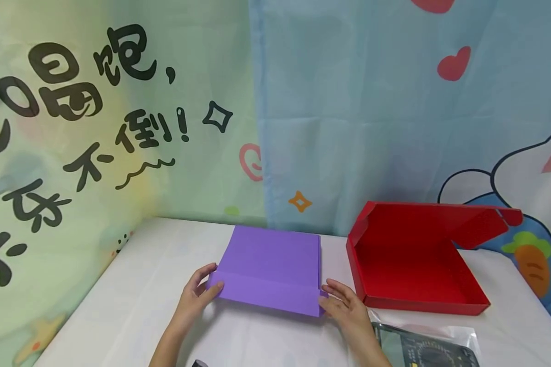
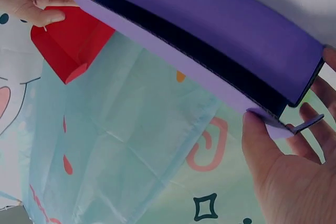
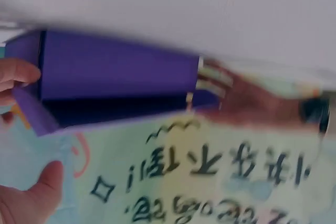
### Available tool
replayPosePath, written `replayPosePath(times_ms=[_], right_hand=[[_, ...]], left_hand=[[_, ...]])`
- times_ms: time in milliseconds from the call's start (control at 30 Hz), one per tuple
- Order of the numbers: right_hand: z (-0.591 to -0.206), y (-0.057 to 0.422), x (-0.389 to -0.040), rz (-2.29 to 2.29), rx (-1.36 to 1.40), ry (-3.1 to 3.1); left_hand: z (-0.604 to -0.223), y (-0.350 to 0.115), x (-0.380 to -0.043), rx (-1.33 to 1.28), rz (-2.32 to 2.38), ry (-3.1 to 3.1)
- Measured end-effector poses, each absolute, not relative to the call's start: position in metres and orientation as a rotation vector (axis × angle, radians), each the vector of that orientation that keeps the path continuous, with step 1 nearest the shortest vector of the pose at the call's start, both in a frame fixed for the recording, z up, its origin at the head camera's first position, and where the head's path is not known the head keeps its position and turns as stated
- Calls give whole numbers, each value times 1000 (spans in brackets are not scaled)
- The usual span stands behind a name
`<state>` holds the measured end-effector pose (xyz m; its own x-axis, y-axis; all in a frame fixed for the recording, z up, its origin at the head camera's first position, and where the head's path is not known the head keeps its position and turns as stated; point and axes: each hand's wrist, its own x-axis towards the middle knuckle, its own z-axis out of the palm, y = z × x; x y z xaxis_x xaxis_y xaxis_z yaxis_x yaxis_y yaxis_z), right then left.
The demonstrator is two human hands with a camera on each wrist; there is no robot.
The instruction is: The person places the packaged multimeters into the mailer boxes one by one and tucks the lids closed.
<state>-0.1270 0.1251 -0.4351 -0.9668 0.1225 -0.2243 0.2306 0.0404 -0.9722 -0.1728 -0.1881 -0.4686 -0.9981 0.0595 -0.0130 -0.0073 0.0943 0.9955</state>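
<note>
A purple cardboard box (image 1: 271, 265) stands between both hands on the white table, its front panel tilted toward me. The left wrist view shows a dark gap along the edge of the purple box (image 2: 189, 56), with a small flap at its corner. My left hand (image 1: 195, 295) grips the left front corner, thumb on the panel and fingers round the side. At the right front corner, the fingers of my right hand (image 1: 349, 316) touch the side flap. In the right wrist view the thumb of the right hand (image 3: 31, 198) stands apart from the box.
An open red box (image 1: 418, 275) stands to the right, its lid raised. In front of it lies a multimeter (image 1: 433, 351) in a clear plastic bag. A small dark object (image 1: 199, 363) shows at the bottom edge. A printed cloth (image 1: 312, 102) hangs behind the table (image 1: 133, 285).
</note>
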Motion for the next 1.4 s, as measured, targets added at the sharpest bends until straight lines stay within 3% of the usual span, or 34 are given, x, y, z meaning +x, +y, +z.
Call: replayPosePath(times_ms=[700,1400], right_hand=[[-450,109,-117,-2015,392,2331],[-450,111,-113,-2095,392,2350]], left_hand=[[-482,-187,-163,105,1966,2487],[-472,-186,-160,66,2027,2333]])
